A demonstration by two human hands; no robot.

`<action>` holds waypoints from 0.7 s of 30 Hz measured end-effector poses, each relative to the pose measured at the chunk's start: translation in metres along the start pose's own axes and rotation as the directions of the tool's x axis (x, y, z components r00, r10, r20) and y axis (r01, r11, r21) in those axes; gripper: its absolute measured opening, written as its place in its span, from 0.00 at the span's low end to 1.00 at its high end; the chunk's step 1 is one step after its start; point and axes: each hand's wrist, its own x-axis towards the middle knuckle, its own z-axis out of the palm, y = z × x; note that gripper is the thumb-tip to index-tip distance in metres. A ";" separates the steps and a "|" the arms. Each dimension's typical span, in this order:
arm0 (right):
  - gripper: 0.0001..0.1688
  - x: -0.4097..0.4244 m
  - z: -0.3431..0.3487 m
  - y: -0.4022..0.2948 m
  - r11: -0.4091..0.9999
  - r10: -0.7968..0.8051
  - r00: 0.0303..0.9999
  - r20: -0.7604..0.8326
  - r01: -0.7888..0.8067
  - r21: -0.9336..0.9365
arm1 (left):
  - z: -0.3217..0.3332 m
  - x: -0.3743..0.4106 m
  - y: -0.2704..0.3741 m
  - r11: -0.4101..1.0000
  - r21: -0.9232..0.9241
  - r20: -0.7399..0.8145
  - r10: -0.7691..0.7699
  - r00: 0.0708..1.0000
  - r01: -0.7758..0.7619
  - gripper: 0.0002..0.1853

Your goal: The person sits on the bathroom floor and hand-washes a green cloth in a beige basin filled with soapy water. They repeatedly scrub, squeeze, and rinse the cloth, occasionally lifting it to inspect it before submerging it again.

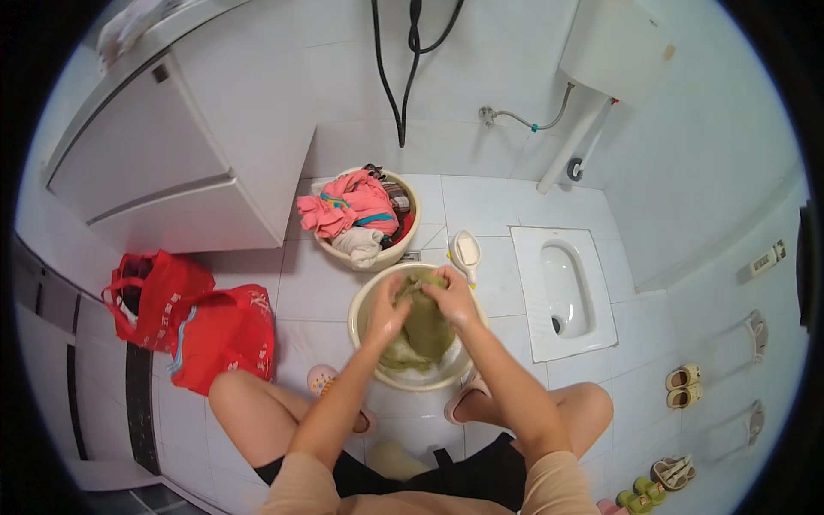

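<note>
Between my knees stands a cream plastic basin with sudsy water in it. A wet olive-green cloth item hangs partly above the water, its lower end inside the basin. My right hand pinches its upper edge near the basin's far right side. My left hand is at the cloth's upper left, slightly blurred; its fingertips are close to the fabric, and whether they grip it I cannot tell. Just beyond the right hand, a white plastic scoop-shaped holder with a pale bar, apparently soap, lies on the floor.
A second cream basin holds piled clothes, a pink garment on top. Two red bags stand at left below a white cabinet. A squat toilet is at right; shoes stand along the right wall. A black hose hangs ahead.
</note>
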 end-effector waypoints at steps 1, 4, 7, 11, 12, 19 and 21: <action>0.09 0.004 0.007 0.009 0.991 -0.107 0.994 -0.031 0.104 -0.088 | 0.002 -0.014 -0.015 0.979 0.156 0.111 0.117 0.987 -0.134 0.32; 0.10 0.001 0.037 0.020 0.907 -0.287 0.954 0.082 0.298 -0.296 | 0.010 -0.022 -0.058 0.991 0.029 0.176 0.126 0.976 -0.133 0.27; 0.09 0.013 0.043 0.014 0.932 -0.174 0.910 0.377 0.276 -0.236 | 0.008 0.000 -0.081 0.842 -0.496 0.007 -0.241 0.971 0.213 0.23; 0.10 0.113 -0.010 0.025 0.997 0.045 0.990 0.137 -0.054 0.063 | -0.001 0.033 -0.063 0.259 -0.904 0.191 -0.466 0.864 0.339 0.24; 0.10 0.149 -0.039 0.064 0.992 -0.049 0.999 -0.020 0.051 0.114 | 0.001 0.039 -0.064 0.222 -0.908 0.232 -0.442 0.867 0.356 0.24; 0.30 0.240 -0.112 0.226 0.624 -0.061 0.985 -0.159 -0.087 -0.777 | -0.018 0.051 -0.081 0.207 -0.915 0.198 -0.519 0.832 0.346 0.26; 0.30 0.248 -0.107 0.235 0.548 -0.095 0.981 -0.167 -0.088 -0.832 | -0.021 0.052 -0.088 0.250 -0.905 0.168 -0.532 0.830 0.343 0.26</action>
